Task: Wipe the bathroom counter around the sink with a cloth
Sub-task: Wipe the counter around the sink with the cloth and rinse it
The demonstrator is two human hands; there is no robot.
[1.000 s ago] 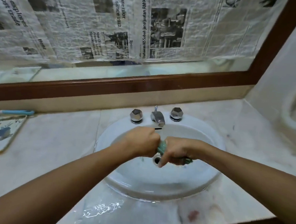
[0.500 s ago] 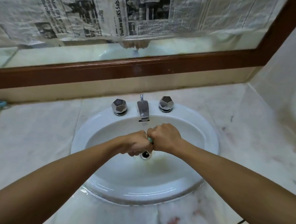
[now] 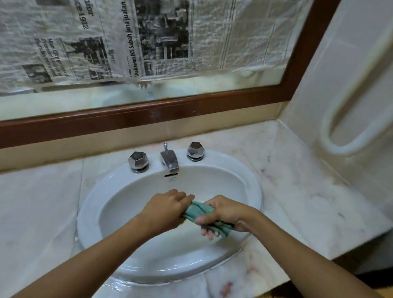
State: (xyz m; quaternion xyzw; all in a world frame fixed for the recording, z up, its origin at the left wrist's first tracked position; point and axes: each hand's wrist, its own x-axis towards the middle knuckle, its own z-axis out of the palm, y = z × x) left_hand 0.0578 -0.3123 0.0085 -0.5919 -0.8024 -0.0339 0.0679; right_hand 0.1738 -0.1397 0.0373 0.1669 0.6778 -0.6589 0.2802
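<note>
Left hand [image 3: 166,210] & right hand [image 3: 221,216] each grip one end of the green cloth [image 3: 197,210], twisted over the sink [image 3: 90,213] basin: counter-rotate fists, drip into basin, then wipe the counter [image 3: 302,201].

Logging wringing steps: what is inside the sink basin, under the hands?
Both hands, left hand and right hand, hold a twisted green cloth over the white sink. The bare basin shows around them; the drain is hidden behind the hands and cloth.
</note>
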